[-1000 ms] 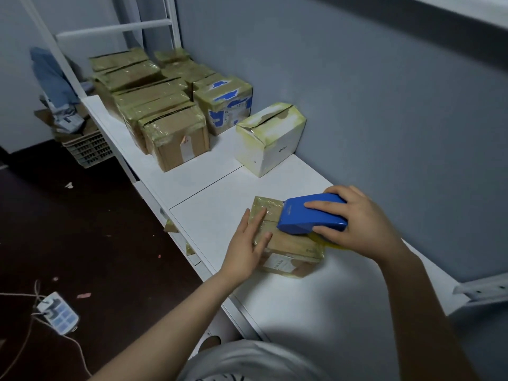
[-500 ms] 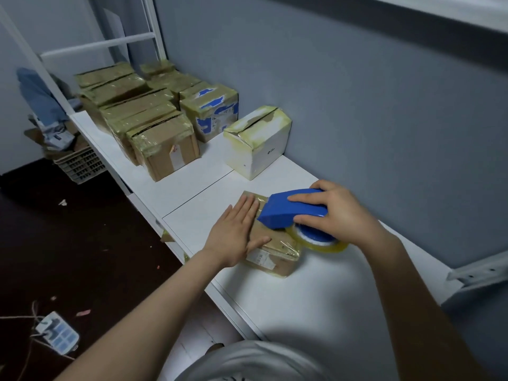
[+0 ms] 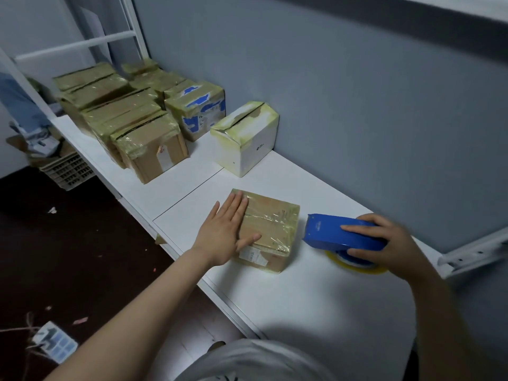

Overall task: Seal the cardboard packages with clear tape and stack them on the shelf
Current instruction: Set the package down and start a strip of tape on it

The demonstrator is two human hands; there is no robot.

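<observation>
While left hand (image 3: pixel 223 232) presses package (image 3: pixel 275 222) — flat-fingered — right hand (image 3: pixel 397 244) (curled) grips dispenser (image 3: pixel 328 233).

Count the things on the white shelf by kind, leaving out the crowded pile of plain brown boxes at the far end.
brown taped box under the left hand: 1
white box: 1
box with blue markings: 1
blue tape dispenser: 1
Total: 4

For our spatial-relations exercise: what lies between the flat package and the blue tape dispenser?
Only a bare strip of white shelf separates the flat package from the blue tape dispenser held by the right hand; the head view shows this.
</observation>
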